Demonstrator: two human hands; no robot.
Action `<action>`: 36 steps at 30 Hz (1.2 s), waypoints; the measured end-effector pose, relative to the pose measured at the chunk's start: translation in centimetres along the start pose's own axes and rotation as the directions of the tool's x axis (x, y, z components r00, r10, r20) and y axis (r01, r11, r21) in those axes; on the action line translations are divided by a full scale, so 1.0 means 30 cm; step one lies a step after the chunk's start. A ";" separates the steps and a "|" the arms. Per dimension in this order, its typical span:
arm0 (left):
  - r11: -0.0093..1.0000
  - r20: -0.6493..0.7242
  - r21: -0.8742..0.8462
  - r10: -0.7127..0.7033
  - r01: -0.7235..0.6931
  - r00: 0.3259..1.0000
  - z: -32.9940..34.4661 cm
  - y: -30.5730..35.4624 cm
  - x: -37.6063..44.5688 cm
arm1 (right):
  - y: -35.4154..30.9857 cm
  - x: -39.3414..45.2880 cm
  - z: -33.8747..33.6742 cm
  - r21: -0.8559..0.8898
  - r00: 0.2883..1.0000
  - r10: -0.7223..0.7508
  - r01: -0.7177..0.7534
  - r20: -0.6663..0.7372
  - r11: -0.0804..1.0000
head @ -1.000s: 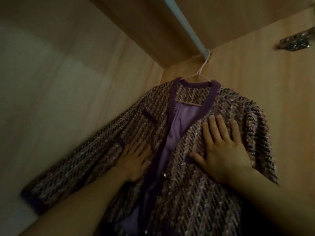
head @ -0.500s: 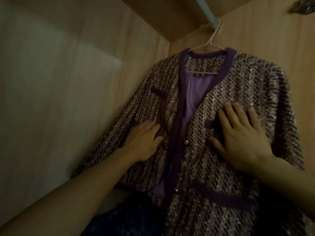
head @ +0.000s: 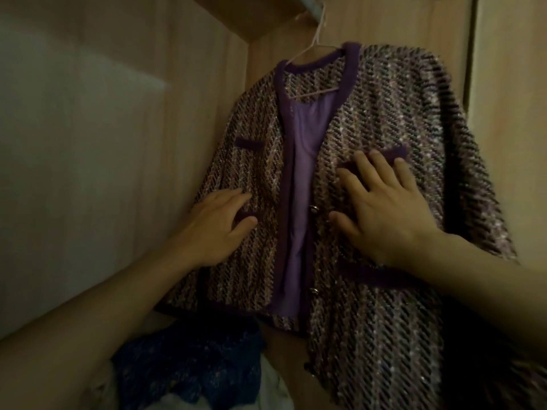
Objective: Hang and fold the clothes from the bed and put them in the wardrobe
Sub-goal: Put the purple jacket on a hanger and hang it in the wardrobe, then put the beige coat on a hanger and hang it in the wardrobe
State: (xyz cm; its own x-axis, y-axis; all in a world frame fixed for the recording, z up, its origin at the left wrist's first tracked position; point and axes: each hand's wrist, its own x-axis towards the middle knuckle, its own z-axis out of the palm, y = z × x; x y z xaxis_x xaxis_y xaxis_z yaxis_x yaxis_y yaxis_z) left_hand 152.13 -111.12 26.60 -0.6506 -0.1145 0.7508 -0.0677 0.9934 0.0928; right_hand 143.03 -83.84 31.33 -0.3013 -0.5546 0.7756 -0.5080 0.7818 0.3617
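jacket (head: pixel 370 184): purple tweed one with dark purple trim, hanging in the right half of the frame, front open so the lilac lining shows down the middle
hanger (head: pixel 313 48): thin pale wire one, hook goes over the rail at the top edge, bar visible inside the neckline
rail (head: pixel 310 7): only a short pale bit peeking in at the top centre
left hand (head: pixel 216 229): centre left of the frame, lying flat on the jacket's left panel with fingers pretty much straight and the thumb spread, tips right by the lower pocket trim, not grabbing anything
right hand (head: pixel 381 214): centre right, palm down on the other panel, fingers spread and straight, fingertips reaching the dark chest pocket strip, not holding anything either
buttons: a small shiny one (head: pixel 313 208) sits on the trim edge between the two hands
wardrobe (head: pixel 88 143): light wood panels fill the left side and the top, a corner seam runs down just left of the jacket
blue clothes (head: pixel 189 368): dark blue speckled fabric bunched at the bottom centre, under the jacket hem
white cloth (head: pixel 272 386): pale piece right beside the blue stuff, too dim to say what it is
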 end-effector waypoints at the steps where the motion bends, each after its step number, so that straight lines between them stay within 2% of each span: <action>1: 1.000 -0.002 0.000 0.012 -0.012 1.000 -0.010 0.039 -0.008 | 0.020 -0.023 -0.012 0.010 1.000 0.001 -0.001 0.005 1.000; 4: 0.999 0.003 -0.016 0.052 -0.052 0.999 -0.026 0.165 -0.040 | 0.083 -0.106 -0.056 0.019 1.000 -0.014 0.013 0.014 1.000; 10: 0.998 0.135 -0.015 0.060 -0.058 0.989 0.017 0.430 -0.175 | 0.219 -0.342 -0.122 0.071 0.991 -0.092 0.085 0.095 0.994; 13: 0.999 0.169 -0.001 0.054 -0.055 0.984 0.007 0.570 -0.246 | 0.295 -0.471 -0.151 0.135 0.987 -0.100 0.082 0.130 0.987; 17: 0.997 0.146 0.015 0.072 -0.074 0.987 -0.020 0.751 -0.347 | 0.387 -0.617 -0.187 0.205 0.984 -0.105 0.074 0.146 0.976; 20: 0.996 0.192 0.044 0.070 -0.080 0.979 -0.033 0.888 -0.425 | 0.445 -0.718 -0.205 0.264 0.979 -0.099 0.049 0.178 0.963; 25: 0.987 0.235 0.073 0.123 -0.144 0.964 -0.043 1.062 -0.481 | 0.545 -0.840 -0.233 0.215 0.965 -0.090 0.035 0.248 0.976; 29: 0.983 0.200 -0.015 0.182 -0.183 0.963 -0.034 1.154 -0.462 | 0.607 -0.904 -0.300 0.122 0.958 -0.027 -0.008 0.285 0.992; 36: 0.924 0.176 -0.297 0.300 -0.240 0.938 0.063 1.325 -0.489 | 0.716 -1.054 -0.424 -0.010 0.923 0.121 -0.126 0.365 0.992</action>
State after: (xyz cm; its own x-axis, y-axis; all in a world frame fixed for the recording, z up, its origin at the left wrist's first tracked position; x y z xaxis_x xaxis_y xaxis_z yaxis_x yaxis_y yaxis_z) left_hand 157.55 -69.93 18.02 -0.7632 0.1919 0.6170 0.3179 0.9428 0.1000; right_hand 151.90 -45.88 21.14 -0.6343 -0.5212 0.5710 -0.4577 0.8484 0.2661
